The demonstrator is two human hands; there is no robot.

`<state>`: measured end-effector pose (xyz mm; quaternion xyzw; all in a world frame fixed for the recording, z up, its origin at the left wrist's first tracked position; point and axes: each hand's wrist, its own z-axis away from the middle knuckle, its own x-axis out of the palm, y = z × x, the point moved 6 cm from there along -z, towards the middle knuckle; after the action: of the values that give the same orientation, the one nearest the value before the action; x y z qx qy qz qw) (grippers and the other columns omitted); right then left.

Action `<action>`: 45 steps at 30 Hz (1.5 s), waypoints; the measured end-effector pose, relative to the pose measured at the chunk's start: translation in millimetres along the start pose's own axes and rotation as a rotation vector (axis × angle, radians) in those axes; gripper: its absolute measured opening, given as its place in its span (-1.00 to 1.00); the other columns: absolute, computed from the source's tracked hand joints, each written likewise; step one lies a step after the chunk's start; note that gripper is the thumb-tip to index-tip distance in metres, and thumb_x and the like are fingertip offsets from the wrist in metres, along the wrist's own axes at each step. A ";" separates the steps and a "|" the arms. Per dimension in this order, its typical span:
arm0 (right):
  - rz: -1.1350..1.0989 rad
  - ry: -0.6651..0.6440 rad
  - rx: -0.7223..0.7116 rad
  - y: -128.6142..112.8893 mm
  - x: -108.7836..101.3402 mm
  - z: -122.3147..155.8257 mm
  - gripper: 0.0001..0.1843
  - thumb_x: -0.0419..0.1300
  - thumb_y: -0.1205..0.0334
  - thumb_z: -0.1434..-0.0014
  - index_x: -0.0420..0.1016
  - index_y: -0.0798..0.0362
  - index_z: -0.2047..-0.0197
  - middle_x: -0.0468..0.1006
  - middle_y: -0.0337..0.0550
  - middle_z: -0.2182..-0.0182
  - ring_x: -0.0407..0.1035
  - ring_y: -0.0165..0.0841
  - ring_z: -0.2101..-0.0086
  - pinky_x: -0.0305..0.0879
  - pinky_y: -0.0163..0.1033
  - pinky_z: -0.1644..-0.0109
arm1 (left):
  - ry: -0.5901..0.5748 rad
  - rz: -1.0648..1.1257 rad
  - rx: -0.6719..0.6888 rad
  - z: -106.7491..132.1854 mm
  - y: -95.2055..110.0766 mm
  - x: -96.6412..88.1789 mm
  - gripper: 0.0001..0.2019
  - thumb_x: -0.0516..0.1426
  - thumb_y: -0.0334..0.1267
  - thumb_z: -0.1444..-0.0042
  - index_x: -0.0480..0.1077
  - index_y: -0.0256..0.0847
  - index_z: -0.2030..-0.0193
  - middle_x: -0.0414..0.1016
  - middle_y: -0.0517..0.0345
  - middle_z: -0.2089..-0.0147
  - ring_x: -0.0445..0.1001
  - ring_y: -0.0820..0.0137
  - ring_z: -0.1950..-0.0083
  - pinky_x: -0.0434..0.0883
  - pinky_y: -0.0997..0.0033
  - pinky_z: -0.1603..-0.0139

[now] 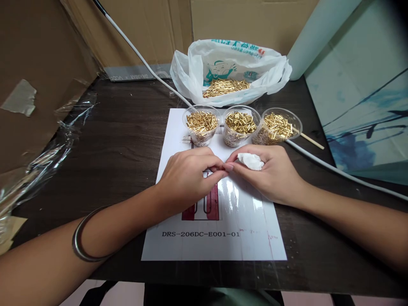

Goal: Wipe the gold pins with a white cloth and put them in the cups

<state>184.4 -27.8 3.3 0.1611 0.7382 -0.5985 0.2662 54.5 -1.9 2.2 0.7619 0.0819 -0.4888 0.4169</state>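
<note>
My left hand (189,176) and my right hand (270,174) meet at their fingertips above a laminated white sheet (172,248). The left thumb and forefinger are pinched together; whatever sits between them is hidden or too small to name. A crumpled white tissue (250,161) is held in my right hand, between thumb and forefinger, whose tips touch the left fingertips. Just beyond the hands stand three clear plastic cups of small gold-coloured metal pins: a left cup (203,137), a middle cup (237,138) and a right cup (262,137), which tilts.
Behind the cups, an open white plastic bag (185,78) holds more gold pins (226,87). A white cable (344,172) crosses the dark table (117,127) behind the hands. A thin wooden stick (313,141) lies right of the cups. Cardboard (153,34) walls the back.
</note>
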 end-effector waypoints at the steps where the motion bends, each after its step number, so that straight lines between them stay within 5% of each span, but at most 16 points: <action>1: -0.002 0.001 -0.003 -0.1 0.5 0.0 -0.78 0.15 0.11 -0.10 0.53 0.07 0.33 0.55 -0.20 0.39 0.40 -0.40 0.36 0.26 -0.34 0.27 | 0.006 -0.001 0.003 0.0 0.2 0.0 -0.87 0.14 -0.25 -0.06 0.52 -0.14 0.29 0.48 0.20 0.34 0.39 0.48 0.33 0.28 0.49 0.33; 15: 0.063 -0.036 -0.008 3.7 2.8 -0.2 -0.74 0.18 0.05 -0.07 0.53 0.07 0.34 0.54 -0.20 0.41 0.38 -0.40 0.40 0.23 -0.32 0.27 | 0.016 -0.044 -0.015 -0.9 -0.1 -1.2 -0.87 0.14 -0.22 -0.06 0.52 -0.16 0.34 0.47 0.21 0.38 0.37 0.50 0.38 0.22 0.51 0.39; 45: 0.086 -0.019 0.015 4.4 -0.7 1.4 -0.89 0.22 0.26 -0.02 0.51 0.07 0.33 0.51 -0.31 0.44 0.36 -0.50 0.42 0.19 -0.42 0.31 | 0.009 -0.020 -0.022 -0.4 -0.9 -1.5 -0.88 0.14 -0.22 -0.07 0.52 -0.09 0.32 0.48 0.28 0.36 0.40 0.50 0.33 0.28 0.49 0.32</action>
<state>187.7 -28.1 0.0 0.1889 0.7234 -0.5937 0.2975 53.5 -0.7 3.0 0.7587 0.0968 -0.4883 0.4201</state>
